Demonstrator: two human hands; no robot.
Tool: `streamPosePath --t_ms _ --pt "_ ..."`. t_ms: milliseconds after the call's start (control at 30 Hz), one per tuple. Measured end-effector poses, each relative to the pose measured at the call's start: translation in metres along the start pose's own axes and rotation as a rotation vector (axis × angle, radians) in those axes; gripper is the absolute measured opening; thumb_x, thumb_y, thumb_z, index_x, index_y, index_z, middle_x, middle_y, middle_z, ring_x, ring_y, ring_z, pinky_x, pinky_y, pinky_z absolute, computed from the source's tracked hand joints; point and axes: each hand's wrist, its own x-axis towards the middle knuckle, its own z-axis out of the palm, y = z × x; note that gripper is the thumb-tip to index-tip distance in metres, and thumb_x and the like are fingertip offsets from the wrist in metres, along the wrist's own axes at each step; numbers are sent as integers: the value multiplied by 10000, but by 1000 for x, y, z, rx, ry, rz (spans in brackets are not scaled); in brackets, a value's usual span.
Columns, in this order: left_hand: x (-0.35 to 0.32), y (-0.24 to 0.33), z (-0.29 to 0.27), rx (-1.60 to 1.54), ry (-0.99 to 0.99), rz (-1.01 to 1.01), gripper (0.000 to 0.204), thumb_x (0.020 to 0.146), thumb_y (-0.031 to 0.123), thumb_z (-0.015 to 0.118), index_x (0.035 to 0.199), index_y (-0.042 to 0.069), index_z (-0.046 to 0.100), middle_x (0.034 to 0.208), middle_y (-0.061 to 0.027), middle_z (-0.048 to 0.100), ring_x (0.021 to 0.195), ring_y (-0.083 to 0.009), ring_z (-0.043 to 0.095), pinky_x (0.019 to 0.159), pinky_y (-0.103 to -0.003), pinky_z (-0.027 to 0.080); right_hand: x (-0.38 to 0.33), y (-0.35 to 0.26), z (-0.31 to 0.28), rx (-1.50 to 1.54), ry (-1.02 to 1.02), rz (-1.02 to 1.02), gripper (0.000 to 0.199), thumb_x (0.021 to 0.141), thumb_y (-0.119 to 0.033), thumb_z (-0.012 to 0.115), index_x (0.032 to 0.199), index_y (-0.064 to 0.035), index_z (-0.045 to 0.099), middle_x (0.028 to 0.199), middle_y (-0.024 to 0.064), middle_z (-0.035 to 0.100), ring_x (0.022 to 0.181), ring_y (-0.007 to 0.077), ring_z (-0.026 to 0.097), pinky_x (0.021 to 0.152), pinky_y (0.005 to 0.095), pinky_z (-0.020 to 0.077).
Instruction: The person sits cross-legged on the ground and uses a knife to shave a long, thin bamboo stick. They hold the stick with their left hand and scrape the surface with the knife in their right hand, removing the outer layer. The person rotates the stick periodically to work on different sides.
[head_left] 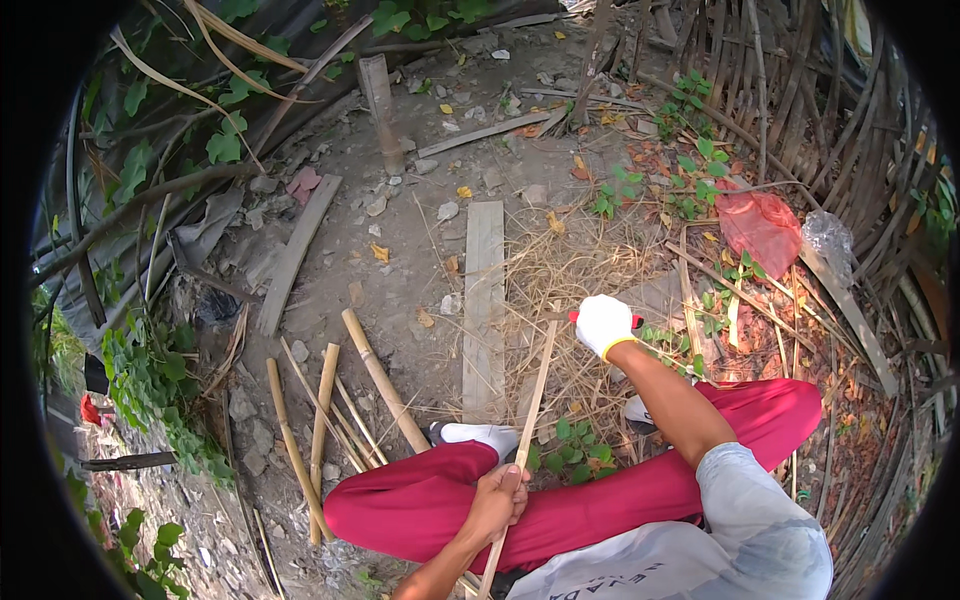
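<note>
The left hand (497, 507) closes around a pale strip (539, 393) slanting across the red trousers (600, 508) — the white-gloved right hand (604, 326) grips a red-handled tool (636, 321) beside the strip's upper end.

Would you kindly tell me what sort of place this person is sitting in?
It looks like an outdoor yard or garden edge: bare, stony soil underfoot, a rough fence of upright sticks on the right, and leafy vines on the left.
</note>
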Motion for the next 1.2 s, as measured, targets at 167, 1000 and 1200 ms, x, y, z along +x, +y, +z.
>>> streamPosePath --t_ms 167,1000,1200 --pt "-14 5 6 -34 -4 -20 272 1122 302 420 1043 65 528 671 30 392 500 -64 327 416 -236 263 7 -1 8 30 8 78 231 882 -198 610 889 -44 783 864 213 748 848 381 748 739 470 587" --pt "43 46 -6 -254 61 242 292 1113 251 361 1039 53 562 693 11 445 501 -80 341 448 -236 288 -90 -81 -45 190 -120 -396 216 839 -281 618 784 -104 728 760 181 705 750 379 713 667 489 565" --pt "45 28 -5 -191 89 219 293 1111 295 370 988 91 540 650 31 398 465 -65 298 406 -236 236 -94 -94 -33 143 -174 -415 205 797 -272 639 779 -90 730 750 180 703 737 376 711 668 485 561"
